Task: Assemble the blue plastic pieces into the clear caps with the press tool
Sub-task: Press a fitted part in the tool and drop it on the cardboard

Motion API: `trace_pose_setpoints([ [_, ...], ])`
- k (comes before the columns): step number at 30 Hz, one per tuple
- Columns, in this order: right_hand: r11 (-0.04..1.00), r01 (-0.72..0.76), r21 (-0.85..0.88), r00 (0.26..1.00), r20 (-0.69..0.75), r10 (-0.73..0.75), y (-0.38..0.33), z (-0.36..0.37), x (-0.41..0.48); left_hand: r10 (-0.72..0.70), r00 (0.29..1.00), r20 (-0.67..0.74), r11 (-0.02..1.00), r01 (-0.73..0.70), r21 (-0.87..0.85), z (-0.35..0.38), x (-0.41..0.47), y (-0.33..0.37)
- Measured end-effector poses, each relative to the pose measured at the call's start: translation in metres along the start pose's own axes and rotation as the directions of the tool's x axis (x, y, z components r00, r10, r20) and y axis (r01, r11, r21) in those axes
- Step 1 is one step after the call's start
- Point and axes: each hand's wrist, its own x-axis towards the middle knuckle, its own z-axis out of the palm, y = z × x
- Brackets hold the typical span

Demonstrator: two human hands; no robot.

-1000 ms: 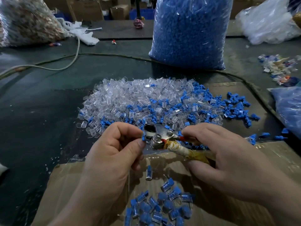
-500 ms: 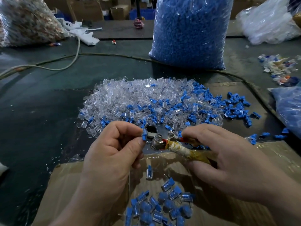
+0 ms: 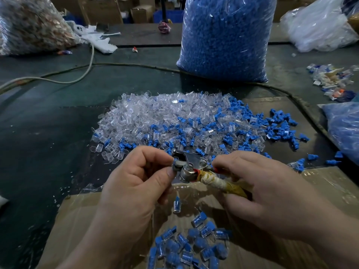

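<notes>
My left hand pinches a small clear cap at the jaw of the metal press tool, thumb tip against the grey jaw block. The cap is mostly hidden by fingers and jaw. My right hand grips the tool's tape-wrapped handles. Behind the hands lies a heap of loose clear caps mixed with blue plastic pieces. Assembled blue-in-clear parts lie in the cardboard box under my hands.
A tall bag of blue pieces stands at the back centre. More bags sit at the far left, far right and right edge. A cable crosses the dark table. Scrap bits lie at the right.
The blue piece seen at my left fingertips no longer shows; the grey jaw block now sits against my thumb. Both hands have stayed in place.
</notes>
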Motion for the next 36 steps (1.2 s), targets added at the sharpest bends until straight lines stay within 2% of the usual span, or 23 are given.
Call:
trace_pose_setpoints([
  [6, 0.998, -0.020, -0.064, 1.000, 0.010, 0.021, -0.004, 0.000, 0.002, 0.025, 0.999, -0.042, 0.998, -0.022, 0.050, 0.002, -0.002, 0.001],
  [10, 0.999, -0.042, -0.019, 0.999, -0.005, 0.042, -0.001, -0.001, 0.000, 0.026, 0.997, -0.078, 0.995, -0.018, 0.098, 0.003, -0.003, 0.000],
  [14, 0.997, -0.069, -0.039, 0.998, -0.007, 0.069, 0.003, 0.004, 0.002, 0.044, 0.993, -0.108, 0.952, -0.009, 0.306, 0.003, -0.002, -0.006],
  [16, 0.994, -0.088, -0.066, 0.996, -0.003, 0.088, 0.005, 0.006, 0.004, 0.041, 0.989, -0.143, 0.934, 0.013, 0.358, -0.001, 0.001, -0.010],
  [18, 0.989, -0.115, -0.093, 0.993, 0.001, 0.116, 0.008, 0.008, 0.006, -0.006, 0.989, -0.151, 0.938, 0.058, 0.342, -0.003, 0.002, -0.009],
  [23, 0.945, -0.150, -0.290, 0.988, -0.023, 0.150, 0.012, 0.014, 0.016, -0.144, 0.989, -0.016, 0.937, 0.142, 0.318, 0.005, -0.003, -0.005],
  [28, 0.943, -0.184, -0.278, 0.983, -0.023, 0.185, 0.015, 0.014, 0.021, -0.187, 0.981, -0.050, 0.948, 0.194, 0.254, 0.010, -0.006, -0.002],
  [30, 0.951, -0.170, -0.259, 0.983, -0.109, 0.146, 0.009, 0.013, 0.019, -0.159, 0.986, -0.053, 0.944, 0.167, 0.284, 0.013, -0.007, -0.001],
  [32, 0.972, -0.082, -0.222, 0.981, -0.192, 0.039, -0.005, 0.015, 0.017, -0.104, 0.993, -0.057, 0.936, 0.117, 0.332, 0.016, -0.009, 0.000],
  [36, 0.978, 0.117, -0.175, 0.964, -0.215, -0.153, -0.027, 0.026, 0.015, 0.116, 0.993, -0.009, 0.862, -0.096, 0.497, 0.019, -0.014, 0.002],
])
